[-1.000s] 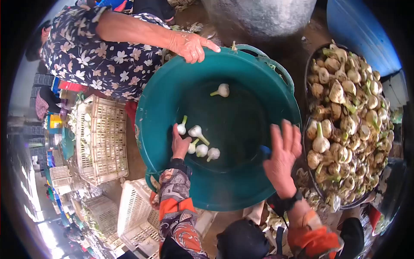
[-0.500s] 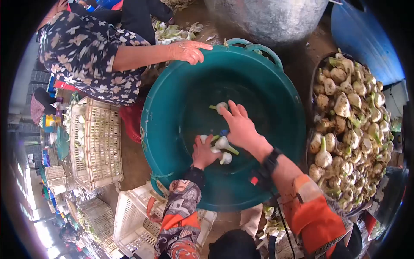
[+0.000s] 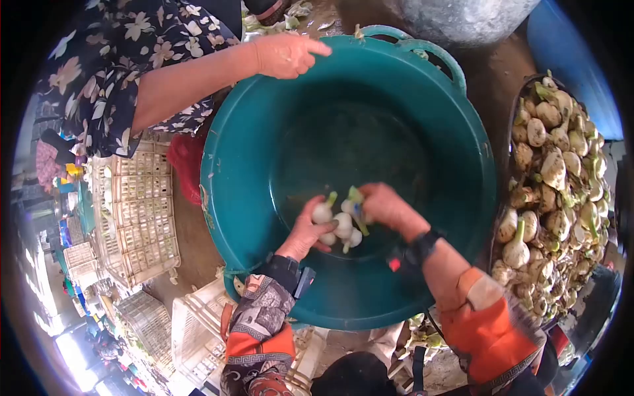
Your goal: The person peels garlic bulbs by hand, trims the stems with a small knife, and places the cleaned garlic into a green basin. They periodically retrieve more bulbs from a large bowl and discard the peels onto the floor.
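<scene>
Garlic bulbs (image 3: 343, 226) bunch inside the green tub (image 3: 370, 290), left hand (image 3: 305, 232) curled around some, right hand (image 3: 389, 210) clasping one.

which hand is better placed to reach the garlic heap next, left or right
Probably the right hand: it is nearer the heap, on that side of the tub. The left hand is farther off, cupped at bulbs.

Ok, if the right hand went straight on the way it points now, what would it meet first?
Most likely the white garlic bulbs with green stems, right at the fingertips of the right hand; the left hand cups their far side. Exact contact is unclear in this view.
</scene>
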`<state>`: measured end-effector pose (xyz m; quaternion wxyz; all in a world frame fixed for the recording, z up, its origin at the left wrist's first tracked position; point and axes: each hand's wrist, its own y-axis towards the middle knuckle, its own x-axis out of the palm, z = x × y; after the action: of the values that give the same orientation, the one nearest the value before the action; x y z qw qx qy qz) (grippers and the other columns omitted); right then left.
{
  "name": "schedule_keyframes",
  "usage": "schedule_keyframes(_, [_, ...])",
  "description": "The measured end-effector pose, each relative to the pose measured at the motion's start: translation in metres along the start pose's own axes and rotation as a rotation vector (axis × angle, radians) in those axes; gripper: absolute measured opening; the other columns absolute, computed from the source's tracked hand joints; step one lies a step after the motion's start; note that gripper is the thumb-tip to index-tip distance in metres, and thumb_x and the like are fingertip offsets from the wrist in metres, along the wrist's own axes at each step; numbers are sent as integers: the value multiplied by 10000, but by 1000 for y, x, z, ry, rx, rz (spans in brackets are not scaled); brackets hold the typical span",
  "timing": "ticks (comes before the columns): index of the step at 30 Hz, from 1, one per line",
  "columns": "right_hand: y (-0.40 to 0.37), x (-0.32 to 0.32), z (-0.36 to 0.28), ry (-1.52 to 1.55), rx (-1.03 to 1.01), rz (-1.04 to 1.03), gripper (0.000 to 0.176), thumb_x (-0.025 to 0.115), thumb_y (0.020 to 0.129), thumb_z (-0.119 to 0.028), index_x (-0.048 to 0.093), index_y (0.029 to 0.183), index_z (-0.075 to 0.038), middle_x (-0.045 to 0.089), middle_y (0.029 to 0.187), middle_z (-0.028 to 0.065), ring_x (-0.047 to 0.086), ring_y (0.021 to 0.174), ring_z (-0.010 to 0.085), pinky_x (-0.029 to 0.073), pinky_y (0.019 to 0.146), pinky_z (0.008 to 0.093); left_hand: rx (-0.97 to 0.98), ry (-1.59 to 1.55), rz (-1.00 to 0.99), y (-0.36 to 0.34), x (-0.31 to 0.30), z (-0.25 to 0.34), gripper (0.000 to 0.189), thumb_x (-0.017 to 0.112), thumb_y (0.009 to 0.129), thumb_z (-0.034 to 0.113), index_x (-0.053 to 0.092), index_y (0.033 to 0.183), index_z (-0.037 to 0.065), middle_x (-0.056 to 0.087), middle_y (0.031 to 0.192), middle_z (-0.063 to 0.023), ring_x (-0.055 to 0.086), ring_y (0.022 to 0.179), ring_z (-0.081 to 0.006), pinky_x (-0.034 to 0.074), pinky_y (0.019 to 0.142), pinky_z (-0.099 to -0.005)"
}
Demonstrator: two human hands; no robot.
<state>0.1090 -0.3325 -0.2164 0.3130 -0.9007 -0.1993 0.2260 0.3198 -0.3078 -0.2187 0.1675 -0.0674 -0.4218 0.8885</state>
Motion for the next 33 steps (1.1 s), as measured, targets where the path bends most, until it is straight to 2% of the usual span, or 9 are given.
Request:
schedule_keyframes(1, [-14,23,24,164,-94,-4,654,527,678,-57,422,1323,-56,566,1193,167,559,1061,261,470,833,326,-75,-42,-114,-6,9,1,669,636,826,203,245,1368,187,513,1142,-121,625,807,-267,557,497,-344])
schedule_keyframes(3, [-55,25,17,569,213,-65,678,472,767,-98,258,1410,-125,443,1314,160,491,1126,361,472,826,501,-194,-4,-212,-19,32,-4,688,578,852,372,172,1385,215,438,1243,-147,606,901,-319,560,560,-446])
schedule_keyframes(5, [-56,35,43,895,421,-230,580,407,832,-160,272,1396,-139,416,1319,141,477,1128,385,486,755,573,-359,-144,-152,-21,41,-5,728,575,819,454,186,1384,212,402,1281,-137,548,1005,-350,532,644,-505])
schedule_keyframes(11, [-52,35,34,1001,453,-209,442,472,871,-287,443,1280,-122,544,1155,135,558,1024,346,512,735,540,-283,-207,-200,-4,41,-6,655,552,836,448,251,1373,221,535,1125,-125,635,798,-281,545,478,-396])
schedule_keyframes(22, [-197,-52,-65,984,-287,104,515,665,791,-239,507,1250,-65,610,1033,52,591,938,160,508,770,305,257,-127,-324,-121,89,145,691,618,793,290,288,1382,141,503,1193,-104,605,940,-225,555,448,-320])
schedule_keyframes(26, [-302,-86,-46,855,-602,363,586,552,781,-356,478,1263,-31,600,1058,65,589,945,152,515,755,305,406,-90,-535,-173,168,180,699,642,777,253,300,1376,136,524,1164,-97,605,913,-214,548,442,-314])
schedule_keyframes(29, [-406,-95,-30,830,-505,596,687,553,735,-443,458,1275,-28,598,1064,66,588,952,148,520,724,290,478,-3,-768,-215,242,193,618,585,831,152,296,1376,102,488,1214,-97,556,1026,-220,577,626,-353])
schedule_keyframes(30, [-435,-95,-22,834,-522,647,690,555,730,-448,463,1269,-26,599,1067,60,590,938,138,522,696,275,455,-11,-824,-231,267,192,620,597,823,125,306,1367,63,482,1234,-96,514,1086,-208,487,875,-343])
schedule_keyframes(33, [-509,-85,9,1019,-396,806,425,587,820,-288,545,1194,-91,617,1008,38,599,870,123,516,653,265,353,56,-912,-277,340,178,608,594,830,121,313,1365,60,486,1241,-91,486,1127,-194,396,976,-330])
